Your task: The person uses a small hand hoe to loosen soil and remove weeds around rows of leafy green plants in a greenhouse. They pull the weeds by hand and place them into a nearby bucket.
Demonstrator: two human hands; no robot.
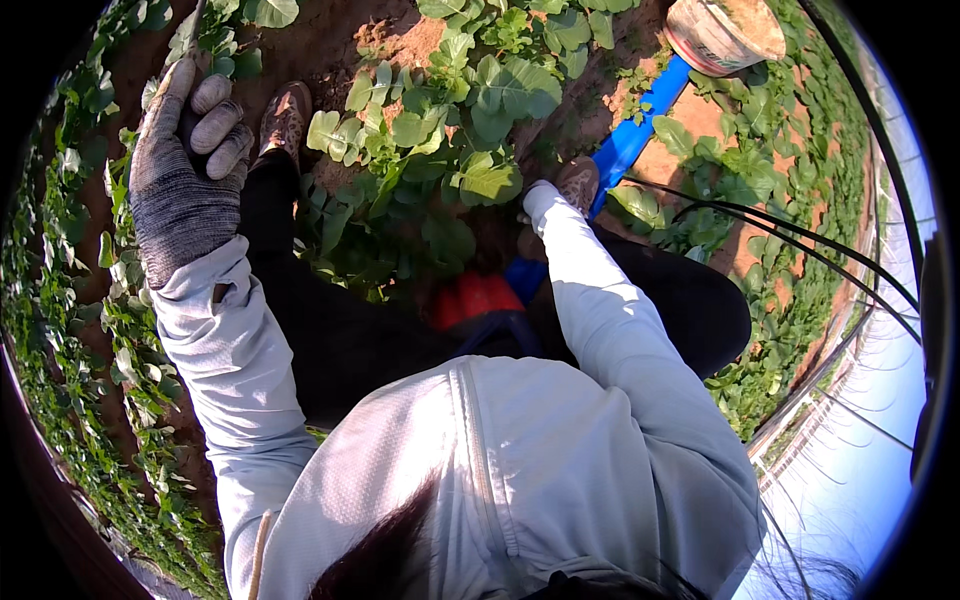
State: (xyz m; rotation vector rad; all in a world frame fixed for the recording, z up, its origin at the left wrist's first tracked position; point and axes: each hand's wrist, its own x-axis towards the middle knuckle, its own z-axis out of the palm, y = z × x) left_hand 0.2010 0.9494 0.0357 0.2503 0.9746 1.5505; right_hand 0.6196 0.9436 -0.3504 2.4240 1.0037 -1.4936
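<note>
My left hand (195,165), in a grey knit glove with pale fingertips, is raised at the upper left. Its fingers are curled, and a thin, pale, stem-like thing (198,22) runs up from the longest fingertip; I cannot make out what it is. Low among the leaves by my right shoe (578,184) is my right hand (536,200), its fingers hidden beyond the white sleeve cuff. Broad-leaved green plants (430,130) grow between my two feet, close to that hand.
A whitish bucket (700,40) stands at the upper right by a blue strip (640,125) on the soil. Something red (470,300) shows between my legs. My left shoe (287,115) is beside the plants. Dark cables (790,235) cross the right side, and leafy rows (70,330) line the left.
</note>
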